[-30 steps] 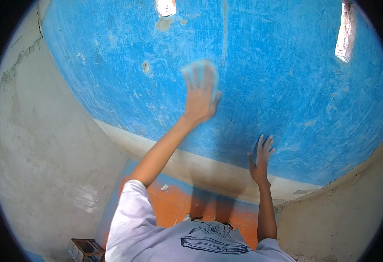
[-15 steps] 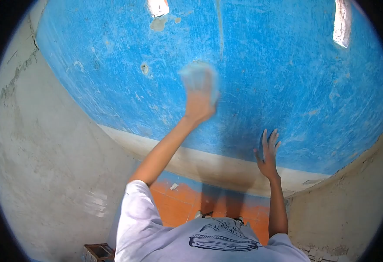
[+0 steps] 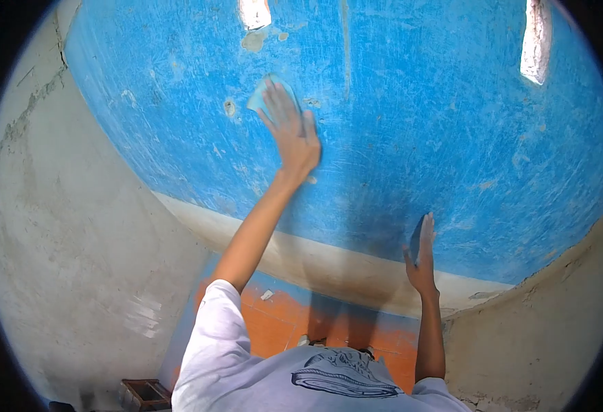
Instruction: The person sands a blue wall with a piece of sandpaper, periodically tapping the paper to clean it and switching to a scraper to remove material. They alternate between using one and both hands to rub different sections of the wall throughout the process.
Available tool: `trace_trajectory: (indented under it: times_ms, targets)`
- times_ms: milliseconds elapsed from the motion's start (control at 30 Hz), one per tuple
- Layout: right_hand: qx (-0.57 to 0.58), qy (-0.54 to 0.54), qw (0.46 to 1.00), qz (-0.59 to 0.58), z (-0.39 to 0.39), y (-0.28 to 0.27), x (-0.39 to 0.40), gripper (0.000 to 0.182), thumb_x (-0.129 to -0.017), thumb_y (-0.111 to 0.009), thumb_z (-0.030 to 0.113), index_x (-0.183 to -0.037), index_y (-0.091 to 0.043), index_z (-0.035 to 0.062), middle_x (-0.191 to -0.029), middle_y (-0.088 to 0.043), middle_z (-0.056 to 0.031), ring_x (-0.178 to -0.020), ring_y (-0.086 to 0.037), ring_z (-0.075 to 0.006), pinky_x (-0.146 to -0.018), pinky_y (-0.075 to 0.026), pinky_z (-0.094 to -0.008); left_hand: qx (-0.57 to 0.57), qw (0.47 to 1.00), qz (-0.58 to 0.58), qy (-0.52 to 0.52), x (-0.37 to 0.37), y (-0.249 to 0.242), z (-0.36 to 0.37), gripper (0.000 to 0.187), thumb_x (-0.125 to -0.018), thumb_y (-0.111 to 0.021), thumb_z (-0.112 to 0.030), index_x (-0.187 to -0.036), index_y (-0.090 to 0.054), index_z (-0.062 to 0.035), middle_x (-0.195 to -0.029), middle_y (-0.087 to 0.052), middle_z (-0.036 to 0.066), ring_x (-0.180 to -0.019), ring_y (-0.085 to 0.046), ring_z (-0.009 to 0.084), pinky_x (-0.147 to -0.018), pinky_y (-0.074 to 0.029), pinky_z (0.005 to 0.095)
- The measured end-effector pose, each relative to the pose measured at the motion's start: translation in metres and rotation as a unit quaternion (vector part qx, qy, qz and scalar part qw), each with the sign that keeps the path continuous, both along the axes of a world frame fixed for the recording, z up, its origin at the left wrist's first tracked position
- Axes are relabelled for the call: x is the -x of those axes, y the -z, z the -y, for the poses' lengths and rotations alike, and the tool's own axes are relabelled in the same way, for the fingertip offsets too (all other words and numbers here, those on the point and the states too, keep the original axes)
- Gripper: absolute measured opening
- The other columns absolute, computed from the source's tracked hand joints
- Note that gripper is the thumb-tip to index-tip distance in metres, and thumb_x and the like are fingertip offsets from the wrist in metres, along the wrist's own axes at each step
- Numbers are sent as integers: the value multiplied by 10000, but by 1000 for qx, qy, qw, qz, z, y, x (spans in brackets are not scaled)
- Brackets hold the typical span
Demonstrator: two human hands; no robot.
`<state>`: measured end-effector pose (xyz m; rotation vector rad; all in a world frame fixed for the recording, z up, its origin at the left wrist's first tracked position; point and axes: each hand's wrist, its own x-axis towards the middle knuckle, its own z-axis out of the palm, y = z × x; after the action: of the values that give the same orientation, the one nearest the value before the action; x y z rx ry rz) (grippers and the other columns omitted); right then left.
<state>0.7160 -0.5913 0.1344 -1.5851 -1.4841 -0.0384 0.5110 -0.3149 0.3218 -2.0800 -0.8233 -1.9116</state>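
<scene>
Two hands: both are raised against the blue wall (image 3: 452, 123), well apart from each other.
Left hand (image 3: 289, 130): arm stretched up, palm flat, fingers together and pressing a pale blue cloth (image 3: 259, 98) onto the paint.
Cloth position: upper centre-left of the wall, under the fingertips; only its upper-left corner shows past the hand.
Right hand (image 3: 422, 254): lower on the wall, fingers straight and close together, palm laid flat on the paint; it holds nothing.
Nearby defects: a chipped patch (image 3: 230, 107) lies just left of the cloth; a larger bare patch (image 3: 253, 40) sits above it.
Lower edge: the blue paint ends at a pale band (image 3: 301, 257) that runs just below the right hand.
Left edge: the blue ends at a bare grey wall (image 3: 61, 226) with a crack near the top.
Open room: wide painted surface lies to the right of the left hand and above the right hand.
Upper limits: two bright openings (image 3: 536, 41) sit at the top edge.
Floor: orange (image 3: 274, 329), with a small crate (image 3: 143, 395) at the lower left.
</scene>
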Motion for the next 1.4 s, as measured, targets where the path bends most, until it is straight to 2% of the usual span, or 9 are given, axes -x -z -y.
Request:
trace_trajectory:
  times_ms: [100, 300, 400, 500, 700, 800, 900, 1200, 1400]
  targets:
    - [-63, 9, 998, -2, 4, -2, 4, 669, -1056, -505, 160, -1624, -172, 39, -1695, -81, -216, -1566, -70, -392, -1235, -127, -554, -72, 949, -303, 40, -2, 29, 14, 675, -1046, -430, -246, -1591, -166, 51, -1661, -212, 239, -1550, -130, 425, -1223, 48, 609]
    - [-141, 78, 987, 5, -3, -22, 9, 616, -1071, -484, 235, -1601, -252, 24, -1679, -119, -248, -1549, -128, -435, -1221, -196, -563, 21, 1000, -10, -17, -13, 7, 0, 671, -1062, -388, -294, -1589, -172, 61, -1671, -129, 264, -1563, -52, 407, -1230, 51, 589]
    - [-125, 104, 986, 20, -4, -24, -1, 632, -1069, -494, 258, -1609, -245, 42, -1684, -101, -240, -1553, -113, -429, -1222, -195, -557, 8, 967, -253, -1, 14, 7, 17, 677, -1062, -392, -253, -1586, -126, 82, -1677, -74, 272, -1563, -19, 411, -1240, 56, 553]
    - [-103, 111, 988, 30, -8, -25, -5, 644, -1065, -504, 251, -1619, -232, 67, -1693, -64, -224, -1559, -82, -417, -1227, -182, -555, 139, 978, 140, 59, 17, -6, -18, 676, -1065, -376, -270, -1590, -125, 73, -1681, -27, 269, -1558, 23, 428, -1239, 54, 557]
    - [-88, 97, 991, 35, -6, -23, -11, 648, -1060, -506, 217, -1629, -218, 105, -1700, -31, -198, -1560, -49, -414, -1233, -129, -580, -8, 969, -249, -7, 22, 14, 3, 660, -1072, -337, -278, -1598, -121, 57, -1686, -37, 254, -1550, 17, 458, -1238, 36, 564]
    - [-77, 95, 992, 23, -7, -22, -9, 653, -1058, -512, 217, -1632, -217, 124, -1702, -22, -192, -1561, -45, -412, -1233, -114, -588, 132, 980, 148, -25, 0, -6, -1, 658, -1072, -345, -261, -1597, -118, 63, -1685, -47, 255, -1548, 14, 466, -1239, 25, 564]
    - [-63, 94, 993, 30, -2, -21, -11, 654, -1059, -513, 241, -1635, -218, 140, -1703, -7, -192, -1562, -32, -411, -1233, -102, -590, 6, 987, -158, 4, -4, 17, 23, 677, -1088, -329, -339, -1619, -88, 5, -1691, -12, 236, -1542, 37, 485, -1230, 57, 580]
    - [-47, 96, 994, 38, -7, -13, -13, 655, -1063, -512, 303, -1635, -229, 159, -1702, 17, -202, -1558, 18, -434, -1222, -76, -607, 26, 972, -230, 33, -1, 36, 39, 650, -1093, -293, -292, -1599, -92, 63, -1674, -35, 287, -1541, 51, 482, -1224, 79, 578]
    - [-59, 96, 993, 39, -12, -8, -14, 651, -1060, -518, 306, -1632, -245, 159, -1698, 17, -216, -1555, 22, -447, -1212, -69, -631, 91, 993, 13, 69, -4, 29, 9, 671, -1089, -340, -305, -1593, -107, 73, -1686, -12, 260, -1560, 72, 409, -1238, 71, 526]
